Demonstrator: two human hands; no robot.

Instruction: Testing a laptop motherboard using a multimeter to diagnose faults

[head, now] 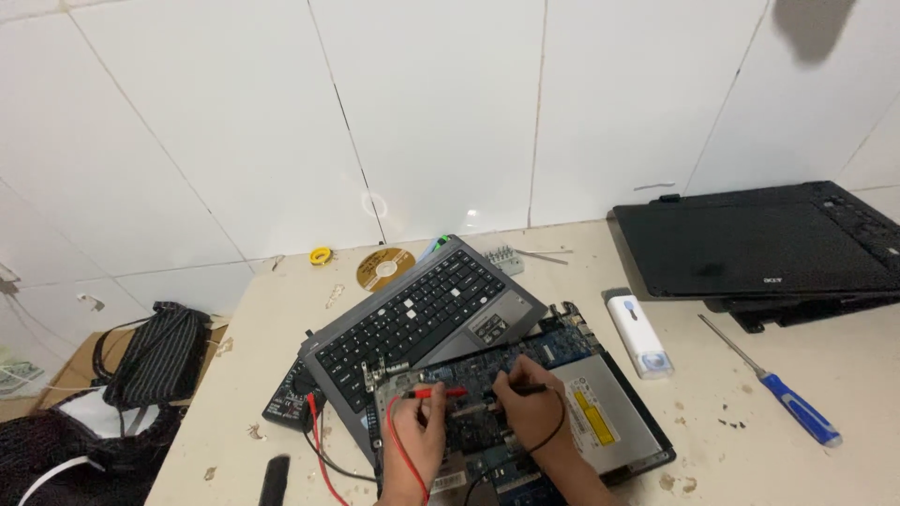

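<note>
An opened laptop base (pixel 647 440) lies near the table's front edge with its blue circuit board (pixel 525 351) bared and a silver optical drive (pixel 600 412) at its right. My left hand (pixel 419 440) holds a red test probe (pixel 441 394) whose tip rests on the board. My right hand (pixel 527 408) holds a black test probe (pixel 530 388) against the board close by. Red and black leads run left to a black multimeter (pixel 286 398). The removed keyboard panel (pixel 422 314) leans across the base's left side.
A blue-handled screwdriver (pixel 783 394) and a white rectangular device (pixel 638 335) lie to the right. A black closed laptop (pixel 759 245) sits at the back right. A gold disc (pixel 384 269), yellow tape roll (pixel 322 255) and bit holder (pixel 503 259) are by the tiled wall. Bags (pixel 155 351) lie left of the table.
</note>
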